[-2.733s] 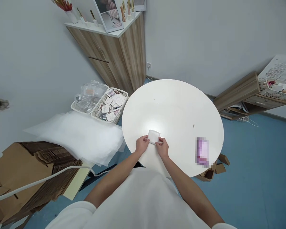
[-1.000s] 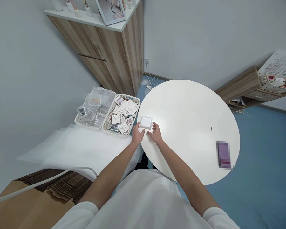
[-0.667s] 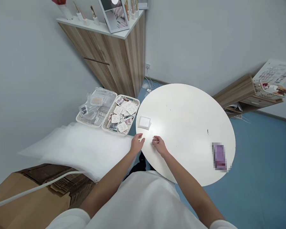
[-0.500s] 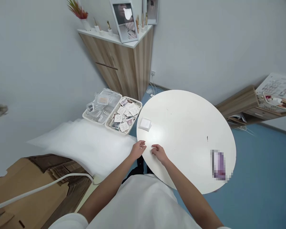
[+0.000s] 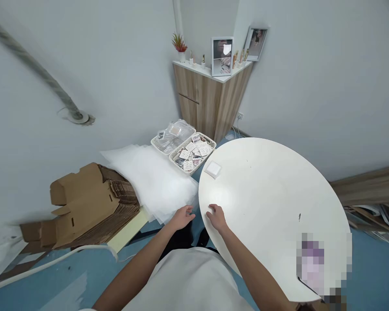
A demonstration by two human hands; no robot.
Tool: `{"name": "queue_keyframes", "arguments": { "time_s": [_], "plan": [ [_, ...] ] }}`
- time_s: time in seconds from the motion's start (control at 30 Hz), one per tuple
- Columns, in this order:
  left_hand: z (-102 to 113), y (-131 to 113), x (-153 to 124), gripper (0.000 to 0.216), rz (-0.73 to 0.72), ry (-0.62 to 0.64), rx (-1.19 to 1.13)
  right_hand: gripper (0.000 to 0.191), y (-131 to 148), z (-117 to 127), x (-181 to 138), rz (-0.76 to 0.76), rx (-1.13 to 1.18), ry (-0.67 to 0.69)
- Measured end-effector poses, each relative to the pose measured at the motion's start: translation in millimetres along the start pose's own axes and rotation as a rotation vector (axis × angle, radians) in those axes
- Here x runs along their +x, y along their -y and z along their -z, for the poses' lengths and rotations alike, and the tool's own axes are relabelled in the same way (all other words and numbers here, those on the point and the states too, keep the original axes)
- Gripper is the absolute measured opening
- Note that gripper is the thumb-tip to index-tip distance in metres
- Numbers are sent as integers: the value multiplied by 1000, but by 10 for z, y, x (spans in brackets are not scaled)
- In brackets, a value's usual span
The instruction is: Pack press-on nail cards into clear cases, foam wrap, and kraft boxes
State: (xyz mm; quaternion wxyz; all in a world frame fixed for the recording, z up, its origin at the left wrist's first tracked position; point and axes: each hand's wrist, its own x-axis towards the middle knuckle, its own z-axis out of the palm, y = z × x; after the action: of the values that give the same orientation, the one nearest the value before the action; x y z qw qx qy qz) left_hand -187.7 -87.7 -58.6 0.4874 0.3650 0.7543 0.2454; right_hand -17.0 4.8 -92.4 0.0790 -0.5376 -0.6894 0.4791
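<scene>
A small white wrapped packet (image 5: 213,169) lies on the round white table (image 5: 272,203) near its far left edge, with no hand on it. My right hand (image 5: 216,217) rests at the table's near left rim, fingers loosely curled and holding nothing. My left hand (image 5: 182,217) hovers just off the table's edge, fingers spread and empty, close to the stack of white foam sheets (image 5: 149,181).
Two white baskets sit left of the table: one with small printed cards (image 5: 192,153), one with clear plastic cases (image 5: 172,135). Flattened cardboard boxes (image 5: 84,207) lie further left. A wooden cabinet (image 5: 210,97) with picture frames stands in the corner. A blurred object (image 5: 313,263) lies at the table's near right.
Both hands put the white packet down near the table's left edge and drew back toward me. My view has swung left, and my left hand has moved off the table toward the foam sheets.
</scene>
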Motion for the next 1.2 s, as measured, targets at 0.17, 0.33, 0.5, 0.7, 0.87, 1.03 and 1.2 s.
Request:
{"name": "queue_keyframes", "arguments": {
  "time_s": [0.17,0.33,0.5,0.7,0.87,1.03,1.2],
  "plan": [
    [157,104,-227,54,6,-50,39,39,138,-70,-5,131,-85,63],
    [387,176,-402,36,-82,-212,78,28,408,-268,79,197,15,329],
    [752,376,-601,20,-33,-413,184,22,826,-581,149,287,-44,421],
    [1362,790,-948,35,-10,-762,159,29,1537,-1133,135,420,-150,395],
    [1915,1136,-1196,43,177,-948,342,41,2219,-1653,23,640,-204,251],
    [2247,1433,-1310,53,328,-868,363,47,2783,-2151,-55,743,-482,196],
    [2333,1629,-1332,66,313,-780,330,18,3072,-2497,-27,768,-785,130]
  ]
}}
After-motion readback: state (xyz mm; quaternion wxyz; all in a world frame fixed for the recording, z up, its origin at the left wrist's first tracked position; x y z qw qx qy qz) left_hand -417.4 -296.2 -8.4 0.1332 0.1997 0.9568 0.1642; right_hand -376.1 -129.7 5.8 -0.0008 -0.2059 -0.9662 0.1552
